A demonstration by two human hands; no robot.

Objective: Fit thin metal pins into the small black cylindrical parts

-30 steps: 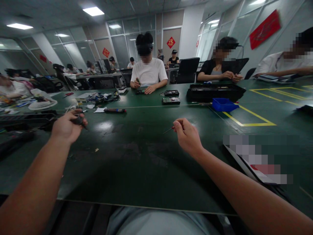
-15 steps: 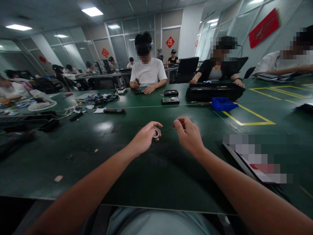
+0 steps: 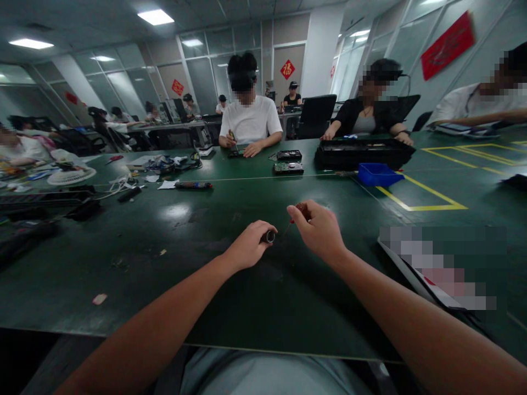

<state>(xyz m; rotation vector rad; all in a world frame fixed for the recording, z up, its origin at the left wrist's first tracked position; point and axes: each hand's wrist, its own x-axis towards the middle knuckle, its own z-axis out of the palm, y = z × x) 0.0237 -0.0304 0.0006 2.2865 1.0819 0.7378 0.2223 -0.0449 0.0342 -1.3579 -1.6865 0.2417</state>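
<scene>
Over the middle of the table, my left hand (image 3: pixel 249 246) is closed around a small dark cylinder (image 3: pixel 269 237). The cylinder's round end with a pale rim faces toward me and to the right; the fingers cover the rest. My right hand (image 3: pixel 323 230) grips a screwdriver (image 3: pixel 303 210) by its reddish-brown handle. Its thin shaft slants down and left, the tip near the cylinder but apparently apart from it. Both hands are raised above the green tabletop (image 3: pixel 263 307).
Beyond my hands lie hard drives (image 3: pixel 288 168), a blue scoop-like bin (image 3: pixel 379 174) and a long black casing (image 3: pixel 364 154). Cables and parts (image 3: pixel 168 163) clutter the left. A white-edged flat item (image 3: pixel 405 274) lies right. Co-workers sit across the table.
My left hand has lowered slightly and its fingers have closed around the cylinder, whose end now shows more. The screwdriver has tilted, its handle higher and its shaft steeper.
</scene>
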